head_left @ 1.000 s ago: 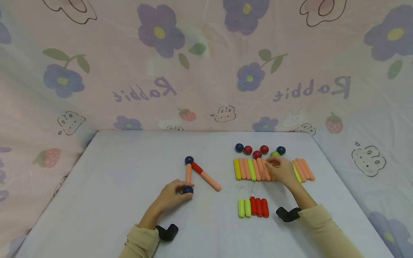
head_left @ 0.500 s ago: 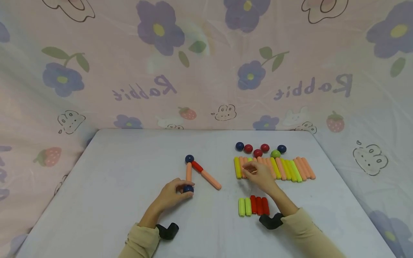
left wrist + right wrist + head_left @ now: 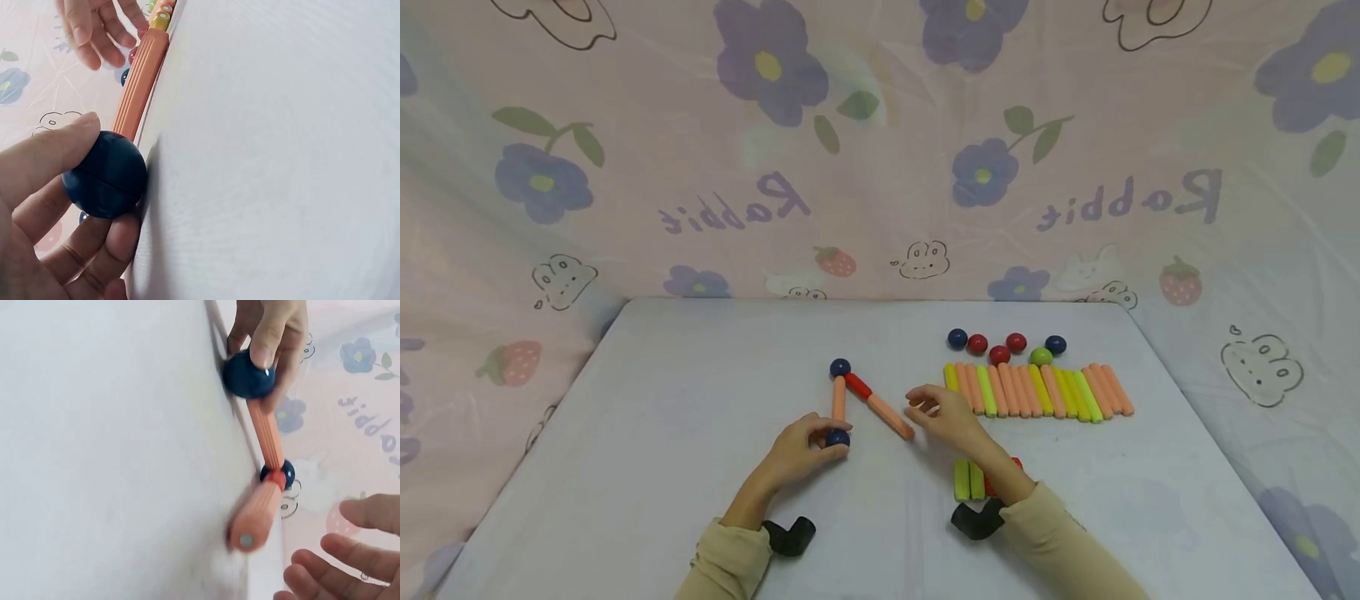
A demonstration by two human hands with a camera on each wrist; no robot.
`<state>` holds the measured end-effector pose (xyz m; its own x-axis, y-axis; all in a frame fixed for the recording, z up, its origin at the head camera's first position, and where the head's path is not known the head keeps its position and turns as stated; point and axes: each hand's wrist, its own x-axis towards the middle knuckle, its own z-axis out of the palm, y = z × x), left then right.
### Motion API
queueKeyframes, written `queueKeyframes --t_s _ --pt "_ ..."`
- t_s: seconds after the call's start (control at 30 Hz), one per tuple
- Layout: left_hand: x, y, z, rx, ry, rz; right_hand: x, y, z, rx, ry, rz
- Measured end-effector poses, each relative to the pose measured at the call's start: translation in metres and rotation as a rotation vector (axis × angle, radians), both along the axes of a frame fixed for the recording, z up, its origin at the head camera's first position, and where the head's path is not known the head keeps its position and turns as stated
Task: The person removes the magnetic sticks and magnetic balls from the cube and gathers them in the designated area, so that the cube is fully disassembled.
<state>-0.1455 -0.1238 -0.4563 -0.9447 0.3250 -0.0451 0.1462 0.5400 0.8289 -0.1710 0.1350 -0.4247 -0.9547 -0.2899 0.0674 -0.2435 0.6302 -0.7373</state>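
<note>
My left hand (image 3: 799, 450) pinches a dark blue ball (image 3: 838, 438) between thumb and fingers, low over the table. From that ball an orange magnetic stick (image 3: 838, 398) leads to a second blue ball (image 3: 840, 367). A short red stick (image 3: 857, 386) slants off the far ball, with another orange stick (image 3: 891, 417) end to end after it. In the right wrist view, a grey metal disc shows in the tip of this orange stick (image 3: 253, 525). My right hand (image 3: 951, 419) hovers just right of that free end, fingers loosely spread and nothing in them.
A row of orange, yellow and green sticks (image 3: 1022, 392) lies at the right. Behind it are several loose balls (image 3: 999, 355), red, blue and green. Short green sticks (image 3: 968, 480) and red ones, partly hidden by my right forearm, lie nearer. A printed cloth (image 3: 880, 167) hangs behind the table.
My right hand has moved left from over the stick row to beside the slanted orange stick, carrying nothing visible. The left hand keeps its hold on the blue ball.
</note>
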Motion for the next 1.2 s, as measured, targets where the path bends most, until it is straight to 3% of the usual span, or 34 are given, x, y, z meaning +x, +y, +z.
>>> queueKeyframes --t_s 0.2,0.47,0.63,0.9,1.2 --pt "-0.002 0.000 0.000 -0.005 0.011 -0.009 -0.004 -0.024 -0.003 0.003 0.018 0.027" --pt "-0.004 0.002 0.000 -0.004 0.011 -0.017 -0.010 -0.044 -0.014 0.020 0.044 -0.060" --pt "-0.003 0.001 0.004 -0.021 -0.001 0.017 -0.016 -0.053 -0.018 -0.014 0.019 -0.096" --pt "-0.003 0.000 0.004 -0.010 -0.022 0.049 -0.020 -0.058 -0.023 -0.008 -0.012 -0.099" --pt "-0.001 0.000 -0.001 -0.001 -0.017 0.010 -0.016 -0.057 -0.028 -0.012 -0.060 -0.091"
